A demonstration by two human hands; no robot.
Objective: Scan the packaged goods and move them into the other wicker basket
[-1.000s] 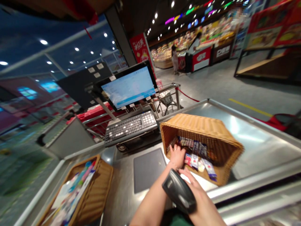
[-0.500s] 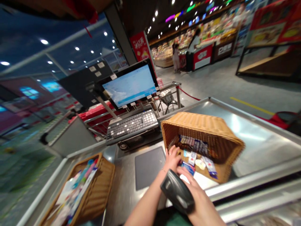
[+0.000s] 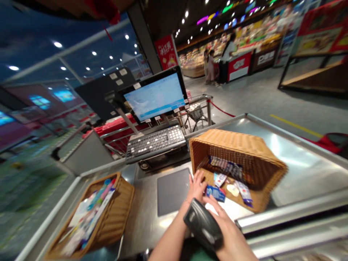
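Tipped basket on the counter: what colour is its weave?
The wicker basket is golden tan, shown best in the head view.

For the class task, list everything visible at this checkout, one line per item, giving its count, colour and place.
tipped wicker basket: 1, tan, on its side on the steel counter
second wicker basket: 1, tan, lower left, holding colourful packages
small wrapped packets: several, mixed colours, inside the tipped wicker basket
flat blue packet: 1, blue, at the tipped basket's mouth
flat-screen monitor: 1, black frame, behind the keyboard
computer keyboard: 1, grey, before the monitor
rectangular mat: 1, dark grey, on the counter
handheld barcode scanner: 1, black, in the right hand
left hand: 1, open, beside the flat blue packet
right hand: 1, closed around the scanner
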